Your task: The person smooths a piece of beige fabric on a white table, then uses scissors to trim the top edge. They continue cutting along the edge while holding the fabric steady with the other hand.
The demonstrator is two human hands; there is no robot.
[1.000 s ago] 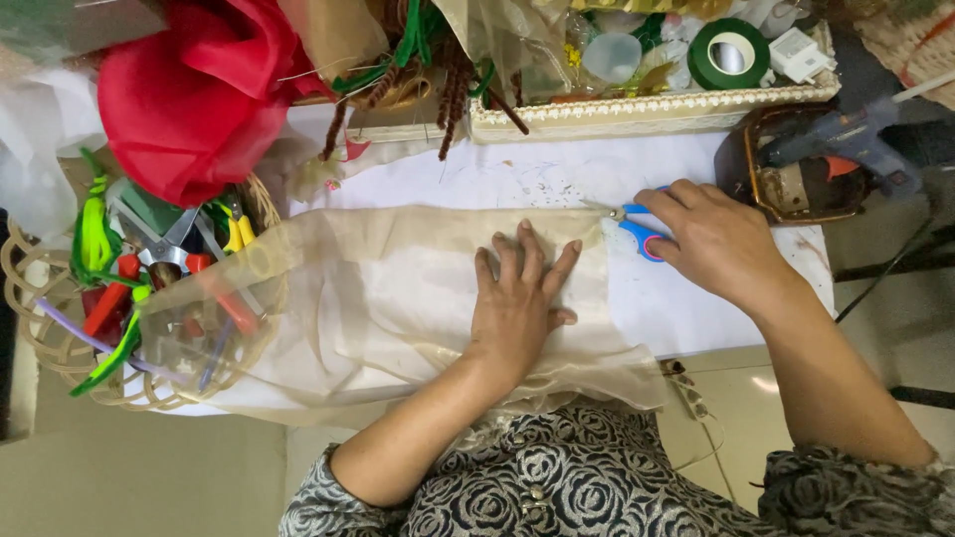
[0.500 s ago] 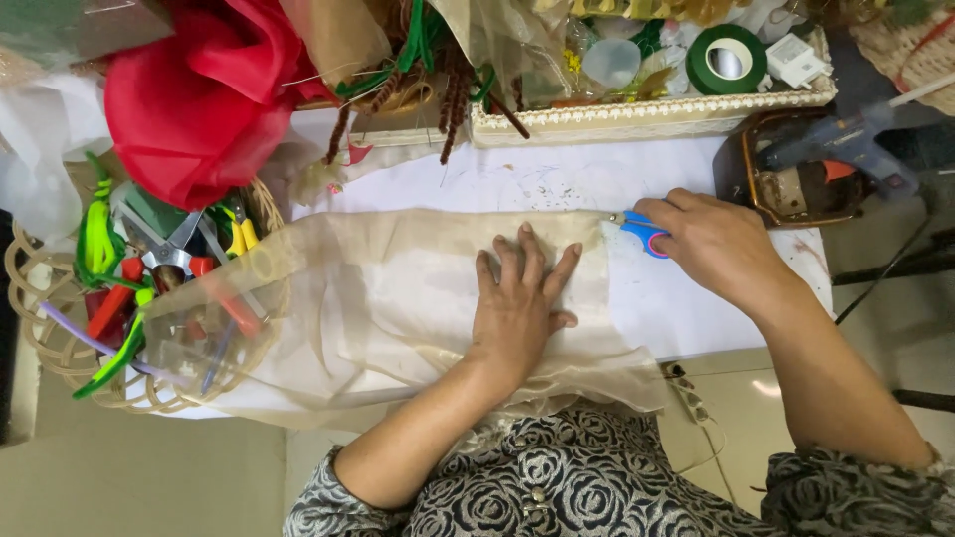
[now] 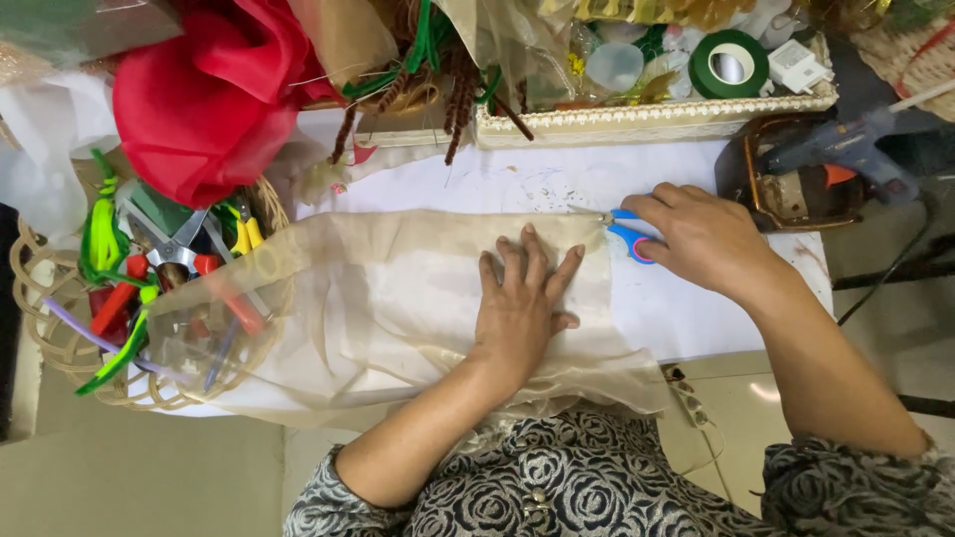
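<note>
Sheer beige organza [image 3: 398, 298] lies flat on the bench [image 3: 696, 318] because the left hand [image 3: 522, 298] presses it, fingers spread, holding nothing. At three o'clock, the right hand [image 3: 701, 239] grips blue scissors [image 3: 629, 231] at the fabric's edge.

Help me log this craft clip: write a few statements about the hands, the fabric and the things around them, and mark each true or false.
1. The left hand lies flat, fingers spread, on the sheer beige fabric. True.
2. The right hand holds a glue gun. False: it holds blue-handled scissors at the fabric's right edge; the glue gun lies apart in a tray.
3. The roll of green tape sits in the cream tray at the top. True.
4. The wicker basket is on the right of the table. False: it is on the left, partly covered by the fabric.
</note>
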